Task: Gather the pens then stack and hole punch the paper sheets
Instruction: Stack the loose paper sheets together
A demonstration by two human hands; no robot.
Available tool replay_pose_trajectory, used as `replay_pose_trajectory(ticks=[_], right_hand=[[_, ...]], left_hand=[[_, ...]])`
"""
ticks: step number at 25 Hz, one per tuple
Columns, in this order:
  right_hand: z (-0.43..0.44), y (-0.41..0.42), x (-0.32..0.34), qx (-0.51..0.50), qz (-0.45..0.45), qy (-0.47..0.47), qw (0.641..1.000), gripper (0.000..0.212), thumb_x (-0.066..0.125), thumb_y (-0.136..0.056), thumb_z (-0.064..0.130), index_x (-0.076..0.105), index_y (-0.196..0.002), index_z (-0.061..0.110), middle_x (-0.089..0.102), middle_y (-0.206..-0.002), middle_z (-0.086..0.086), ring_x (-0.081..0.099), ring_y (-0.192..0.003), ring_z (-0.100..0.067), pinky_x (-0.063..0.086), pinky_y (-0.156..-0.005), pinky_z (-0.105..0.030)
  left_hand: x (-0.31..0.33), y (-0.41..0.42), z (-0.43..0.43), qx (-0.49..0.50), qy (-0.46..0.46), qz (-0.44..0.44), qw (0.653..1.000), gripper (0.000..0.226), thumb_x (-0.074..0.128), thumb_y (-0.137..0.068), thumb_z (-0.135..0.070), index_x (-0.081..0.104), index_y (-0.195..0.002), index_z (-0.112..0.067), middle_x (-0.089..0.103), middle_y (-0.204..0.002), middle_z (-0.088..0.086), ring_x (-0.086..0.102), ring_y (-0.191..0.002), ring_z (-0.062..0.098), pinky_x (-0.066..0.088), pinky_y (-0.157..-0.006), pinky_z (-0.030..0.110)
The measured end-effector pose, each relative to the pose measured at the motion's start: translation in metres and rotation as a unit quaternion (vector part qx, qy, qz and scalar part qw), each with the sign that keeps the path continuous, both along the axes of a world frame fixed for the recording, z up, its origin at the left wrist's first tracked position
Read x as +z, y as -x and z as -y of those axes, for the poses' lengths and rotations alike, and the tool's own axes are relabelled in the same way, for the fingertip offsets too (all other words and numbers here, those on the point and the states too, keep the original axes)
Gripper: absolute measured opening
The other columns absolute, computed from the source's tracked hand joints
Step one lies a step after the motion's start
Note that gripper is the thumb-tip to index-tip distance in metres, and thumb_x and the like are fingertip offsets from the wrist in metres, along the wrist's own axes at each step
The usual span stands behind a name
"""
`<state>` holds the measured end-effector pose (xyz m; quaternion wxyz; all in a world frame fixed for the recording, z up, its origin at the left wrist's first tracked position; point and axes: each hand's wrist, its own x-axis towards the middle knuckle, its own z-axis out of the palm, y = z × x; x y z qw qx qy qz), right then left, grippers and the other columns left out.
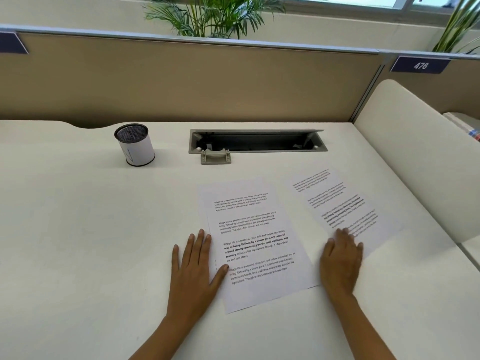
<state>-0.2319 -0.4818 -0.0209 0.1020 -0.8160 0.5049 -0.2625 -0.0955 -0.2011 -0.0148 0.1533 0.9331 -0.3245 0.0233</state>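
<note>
Paper sheets printed with short blocks of text lie on the white desk [78, 229] in two groups: a near stack of sheets [257, 242] at the middle of the view, with a second sheet's edge peeking out along its 9 o'clock and 12 o'clock sides, and a single sheet [337, 201] just beside it at 3 o'clock, turned at an angle so that its lines run skewed to those of the stack. The left hand [194, 271] lies flat, palm down, at 9 o'clock of the stack, its fingers [200, 245] straight and slightly apart on the desk along the paper's edge, and its thumb reaches across onto the lower left margin of the top sheet. The right hand [340, 263] is blurred; it rests palm down with its fingertips [342, 233] on the near corner of the angled sheet, fingers loosely spread and gripping nothing. At 11 o'clock of the stack, well apart from it, stands a mesh pen cup [135, 145] wrapped in white paper; I cannot tell what is inside it. At 12 o'clock, set into the desk, an open cable tray [257, 141] shows a dark slot, and a small grey clamp-like fitting [215, 156] sits at its front edge. Behind runs a tan partition [181, 81], with a blue tag reading 476 [419, 65] at 2 o'clock and palm plants [215, 16] above it.
</note>
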Motion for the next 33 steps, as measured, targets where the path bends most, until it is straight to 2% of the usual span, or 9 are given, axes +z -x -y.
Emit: replay_pose_trajectory(ticks=[8, 11, 14, 17, 19, 21, 25, 28, 33], right_hand=[[-0.112, -0.006, 0.013, 0.211, 0.056, -0.002, 0.976, 0.045, 0.031, -0.096, 0.025, 0.060, -0.122, 0.001, 0.064, -0.124, -0.010, 0.058, -0.119, -0.021, 0.018, -0.119, -0.031], [-0.092, -0.013, 0.030, 0.195, 0.109, -0.030, 0.974, 0.036, 0.038, -0.096, 0.023, 0.062, -0.117, 0.006, 0.067, -0.113, -0.006, 0.058, -0.107, -0.020, 0.039, -0.102, -0.031], [-0.038, -0.027, 0.038, 0.110, 0.128, -0.055, 0.984, 0.025, 0.050, -0.093, 0.010, 0.058, -0.117, 0.005, 0.062, -0.115, -0.012, 0.051, -0.109, -0.028, 0.041, -0.093, -0.032], [0.017, -0.042, 0.038, 0.032, 0.050, -0.098, 0.993, 0.040, 0.059, -0.089, 0.016, 0.051, -0.124, -0.001, 0.049, -0.128, -0.024, 0.040, -0.117, -0.041, 0.037, -0.098, -0.045], [0.037, -0.050, 0.042, 0.011, -0.034, -0.138, 0.990, 0.058, 0.064, -0.087, 0.032, 0.045, -0.130, -0.002, 0.042, -0.133, -0.025, 0.035, -0.121, -0.042, 0.032, -0.101, -0.047], [0.040, -0.055, 0.046, 0.031, -0.091, -0.128, 0.987, 0.066, 0.065, -0.084, 0.044, 0.046, -0.129, 0.001, 0.043, -0.130, -0.022, 0.036, -0.120, -0.040, 0.031, -0.100, -0.047], [0.012, -0.056, 0.047, 0.053, -0.116, -0.106, 0.986, 0.072, 0.068, -0.076, 0.055, 0.050, -0.120, 0.001, 0.051, -0.119, -0.022, 0.042, -0.112, -0.038, 0.034, -0.093, -0.044], [-0.020, -0.052, 0.051, 0.036, -0.168, -0.102, 0.980, 0.072, 0.066, -0.073, 0.062, 0.050, -0.113, 0.003, 0.057, -0.115, -0.022, 0.046, -0.110, -0.037, 0.030, -0.094, -0.042], [-0.071, -0.055, 0.062, 0.028, -0.246, -0.147, 0.958, 0.070, 0.058, -0.076, 0.066, 0.042, -0.109, 0.007, 0.058, -0.114, -0.016, 0.045, -0.110, -0.034, 0.032, -0.090, -0.040]], left_hand=[[0.000, 0.000, -0.001, 0.001, -0.002, 0.007, 1.000, 0.073, 0.024, -0.092, -0.060, 0.028, -0.148, -0.014, 0.025, -0.157, 0.001, 0.021, -0.145, 0.019, 0.011, -0.116, 0.049], [0.001, 0.000, 0.000, 0.001, -0.002, 0.008, 1.000, 0.072, 0.024, -0.092, -0.059, 0.028, -0.148, -0.014, 0.024, -0.157, 0.001, 0.021, -0.145, 0.019, 0.010, -0.116, 0.048], [0.001, 0.000, -0.001, 0.002, 0.004, 0.005, 1.000, 0.072, 0.025, -0.092, -0.059, 0.029, -0.148, -0.014, 0.024, -0.157, 0.001, 0.021, -0.145, 0.019, 0.009, -0.116, 0.048], [0.001, 0.001, -0.001, 0.001, 0.004, 0.006, 1.000, 0.072, 0.025, -0.092, -0.059, 0.029, -0.148, -0.014, 0.024, -0.157, 0.001, 0.021, -0.145, 0.019, 0.008, -0.117, 0.047], [0.001, 0.001, -0.001, 0.002, 0.006, 0.003, 1.000, 0.072, 0.027, -0.091, -0.059, 0.029, -0.148, -0.015, 0.024, -0.157, 0.000, 0.020, -0.145, 0.018, 0.008, -0.116, 0.047], [0.001, 0.000, 0.000, 0.004, 0.006, -0.001, 1.000, 0.072, 0.028, -0.091, -0.059, 0.028, -0.148, -0.015, 0.023, -0.157, 0.000, 0.020, -0.145, 0.018, 0.009, -0.116, 0.048], [0.000, 0.000, 0.000, 0.007, 0.002, -0.004, 1.000, 0.073, 0.029, -0.091, -0.060, 0.026, -0.149, -0.016, 0.021, -0.158, -0.001, 0.017, -0.146, 0.017, 0.009, -0.117, 0.048], [0.000, -0.001, 0.000, 0.008, 0.007, -0.007, 1.000, 0.075, 0.024, -0.091, -0.062, 0.023, -0.150, -0.015, 0.021, -0.158, -0.002, 0.018, -0.146, 0.017, 0.008, -0.117, 0.047], [0.001, -0.001, -0.001, 0.008, 0.014, -0.005, 1.000, 0.075, 0.015, -0.094, -0.062, 0.024, -0.149, -0.013, 0.025, -0.156, -0.001, 0.021, -0.145, 0.017, 0.009, -0.116, 0.046]])
